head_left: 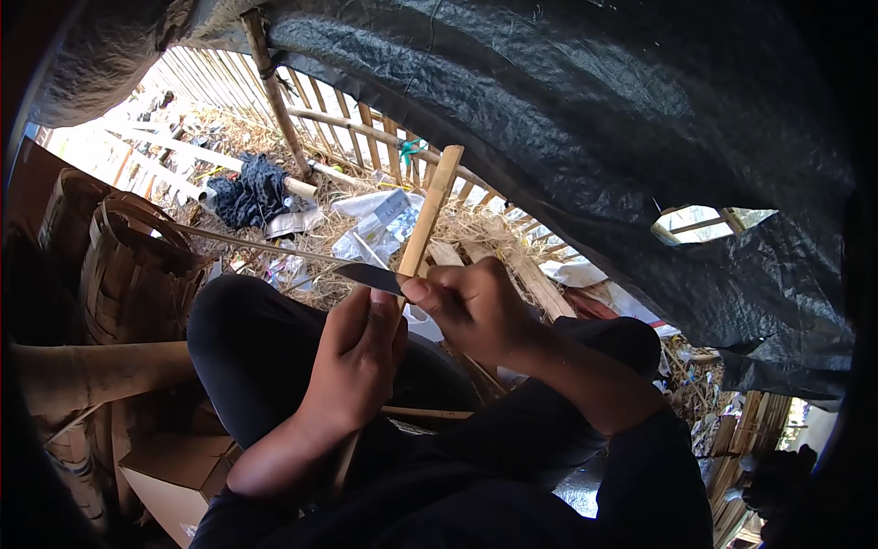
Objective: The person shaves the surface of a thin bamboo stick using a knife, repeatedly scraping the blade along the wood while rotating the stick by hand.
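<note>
Bamboo strip [428, 212] w/ knife [368, 276] edge, both hands gripping

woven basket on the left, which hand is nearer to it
Left. The left hand, gripping the bamboo strip, sits closer to the woven basket; the right hand, holding the knife, is farther off.

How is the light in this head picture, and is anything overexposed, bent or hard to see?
In the head view, the hands, left hand and right hand, sit in shade under the dark tarp, yet the knife blade and bamboo strip stay sharp; the sunlit fence at upper left is washed out; straight slats bend toward the rim; the corners go black.
</note>
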A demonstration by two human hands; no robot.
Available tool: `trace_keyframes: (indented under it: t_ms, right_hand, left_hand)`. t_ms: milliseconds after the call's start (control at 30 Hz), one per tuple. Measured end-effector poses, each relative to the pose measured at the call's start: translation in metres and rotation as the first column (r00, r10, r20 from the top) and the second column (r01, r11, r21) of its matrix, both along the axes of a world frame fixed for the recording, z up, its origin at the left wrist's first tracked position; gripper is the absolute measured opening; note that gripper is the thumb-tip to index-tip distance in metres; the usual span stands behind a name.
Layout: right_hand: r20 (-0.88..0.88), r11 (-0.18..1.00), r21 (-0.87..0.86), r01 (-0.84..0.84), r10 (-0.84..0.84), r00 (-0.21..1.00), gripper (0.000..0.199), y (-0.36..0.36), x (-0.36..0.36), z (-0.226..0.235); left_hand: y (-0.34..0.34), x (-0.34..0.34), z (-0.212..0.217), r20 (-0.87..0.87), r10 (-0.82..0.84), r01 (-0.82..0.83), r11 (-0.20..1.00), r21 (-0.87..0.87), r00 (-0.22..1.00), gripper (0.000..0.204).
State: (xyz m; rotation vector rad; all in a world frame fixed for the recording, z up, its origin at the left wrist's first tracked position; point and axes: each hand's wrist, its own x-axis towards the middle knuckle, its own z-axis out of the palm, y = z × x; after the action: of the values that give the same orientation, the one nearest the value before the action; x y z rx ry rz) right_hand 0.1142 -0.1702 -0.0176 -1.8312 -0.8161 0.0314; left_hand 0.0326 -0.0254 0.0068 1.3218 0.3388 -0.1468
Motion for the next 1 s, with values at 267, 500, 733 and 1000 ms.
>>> trace_keyframes:
  t_ms: [267, 500, 733, 1000]
  right_hand:
    - [0.021, 0.976, -0.145, 0.161, -0.160, 0.987, 0.055, -0.012, 0.029, 0.009]
    - [-0.025, 0.990, -0.076, 0.120, -0.122, 0.992, 0.055, -0.010, 0.025, 0.005]
    - [-0.068, 0.980, -0.154, 0.127, -0.139, 0.988, 0.053, -0.012, 0.032, 0.009]
    - [0.037, 0.989, -0.068, 0.129, -0.127, 0.991, 0.056, -0.003, 0.021, -0.006]
  left_hand:
    - [0.003, 0.000, 0.014, -0.056, -0.093, 0.098, 0.991, 0.094, 0.994, 0.043]
    - [0.000, 0.001, -0.002, 0.006, -0.115, 0.113, 0.984, 0.137, 0.993, 0.039]
    - [-0.001, 0.001, -0.005, -0.002, -0.090, 0.090, 0.991, 0.101, 0.996, 0.039]
    - [-0.001, 0.006, -0.013, 0.002, -0.105, 0.104, 0.987, 0.120, 0.995, 0.038]
